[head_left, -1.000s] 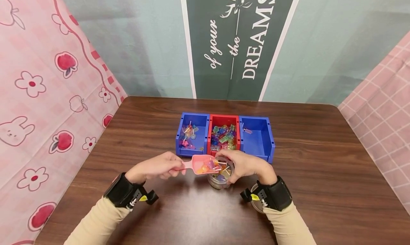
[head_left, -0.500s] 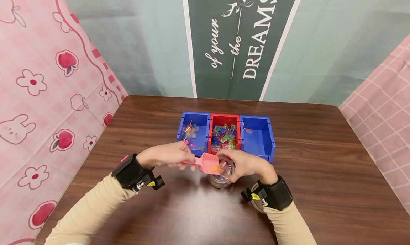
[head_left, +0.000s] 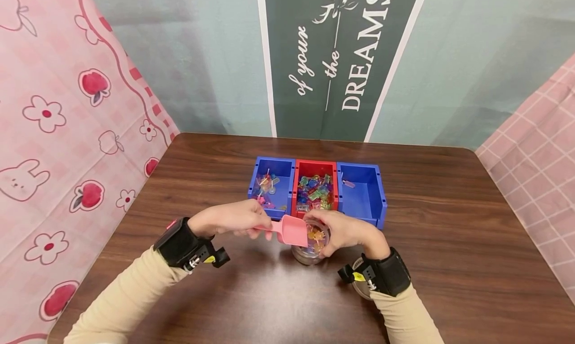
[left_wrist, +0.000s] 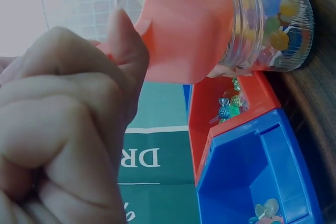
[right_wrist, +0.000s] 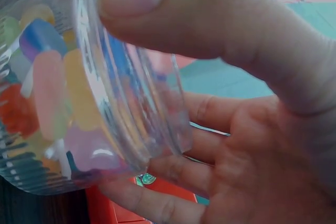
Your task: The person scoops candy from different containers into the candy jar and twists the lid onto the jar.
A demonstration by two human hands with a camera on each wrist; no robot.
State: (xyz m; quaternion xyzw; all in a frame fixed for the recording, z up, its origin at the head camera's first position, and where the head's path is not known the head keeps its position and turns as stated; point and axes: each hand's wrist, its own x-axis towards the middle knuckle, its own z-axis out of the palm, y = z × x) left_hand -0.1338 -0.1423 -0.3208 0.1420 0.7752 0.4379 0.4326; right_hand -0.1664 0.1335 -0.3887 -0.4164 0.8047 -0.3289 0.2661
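Head: scoop (head_left: 294, 230); banner (head_left: 341, 62) reads "DREAMS".

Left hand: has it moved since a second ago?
Yes: in the head view, the left hand has moved rightward and up the picture, now partly covering the front of the left blue bin.

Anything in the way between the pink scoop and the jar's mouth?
Nothing visible: the pink scoop, in the left hand, is tilted at the mouth of the clear jar, which the right hand grips from the other side.
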